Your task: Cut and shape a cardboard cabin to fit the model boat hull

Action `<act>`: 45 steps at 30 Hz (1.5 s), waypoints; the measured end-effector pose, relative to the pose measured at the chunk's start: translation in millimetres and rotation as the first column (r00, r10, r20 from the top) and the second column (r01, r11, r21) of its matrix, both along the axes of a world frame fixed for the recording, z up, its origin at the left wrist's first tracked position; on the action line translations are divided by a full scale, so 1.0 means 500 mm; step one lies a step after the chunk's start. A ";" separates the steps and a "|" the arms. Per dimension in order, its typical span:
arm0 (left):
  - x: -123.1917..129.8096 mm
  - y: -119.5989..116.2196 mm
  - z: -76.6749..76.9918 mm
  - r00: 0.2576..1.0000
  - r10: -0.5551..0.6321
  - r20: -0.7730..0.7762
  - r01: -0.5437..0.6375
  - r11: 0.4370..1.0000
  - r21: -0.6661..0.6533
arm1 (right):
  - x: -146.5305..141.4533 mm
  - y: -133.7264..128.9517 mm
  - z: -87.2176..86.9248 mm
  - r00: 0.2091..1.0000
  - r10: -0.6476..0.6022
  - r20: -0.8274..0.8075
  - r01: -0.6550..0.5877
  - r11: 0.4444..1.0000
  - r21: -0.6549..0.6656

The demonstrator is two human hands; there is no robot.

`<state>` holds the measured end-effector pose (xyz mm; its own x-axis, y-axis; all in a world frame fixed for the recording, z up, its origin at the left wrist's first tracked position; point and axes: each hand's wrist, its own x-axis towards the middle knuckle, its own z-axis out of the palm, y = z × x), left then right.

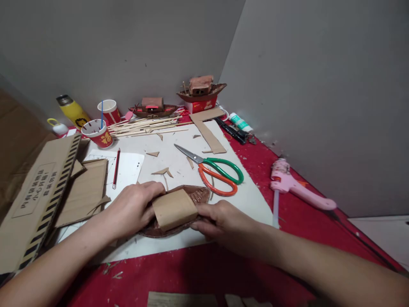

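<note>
A curved piece of brown cardboard [175, 209] sits over the middle of a small brown model boat [200, 195], like a cabin roof. At the cardboard's left end, my left hand [140, 205] is closed on it, with its fingertips partly hidden. My right hand [220, 218] pinches the right end between thumb and fingers, close to the hull's rim. The boat rests low over a white sheet [249, 209]. Just behind it lie scissors [209, 165] with one green and one orange handle, their blades pointing away to the left.
Right of the sheet is a pink glue gun [300, 192]. Two finished model boats [201, 87] stand at the back, near thin wooden sticks [143, 126], paper cups [99, 135] and a yellow bottle [73, 113]. Cardboard box [41, 187] and pencil [116, 168] lie left.
</note>
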<state>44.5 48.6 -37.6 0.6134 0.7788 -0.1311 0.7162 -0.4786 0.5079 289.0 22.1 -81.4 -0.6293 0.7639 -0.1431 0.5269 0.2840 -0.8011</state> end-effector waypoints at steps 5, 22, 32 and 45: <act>-0.016 -0.004 0.016 0.998 0.045 -0.031 -0.047 0.996 -0.072 | -0.002 -0.001 0.017 0.999 -0.001 -0.035 -0.004 0.989 -0.149; -0.016 -0.013 -0.001 0.992 0.059 -0.115 -0.050 0.995 0.083 | -0.013 -0.007 0.025 0.995 -0.085 -0.054 0.069 0.966 -0.248; -0.013 -0.018 0.000 0.990 0.079 -0.118 -0.067 0.993 0.097 | -0.017 -0.006 0.027 0.996 -0.076 -0.039 0.065 0.971 -0.230; -0.010 -0.018 0.011 0.980 0.093 -0.177 -0.072 0.990 0.123 | -0.017 -0.007 0.036 0.996 -0.074 -0.038 0.065 0.976 -0.210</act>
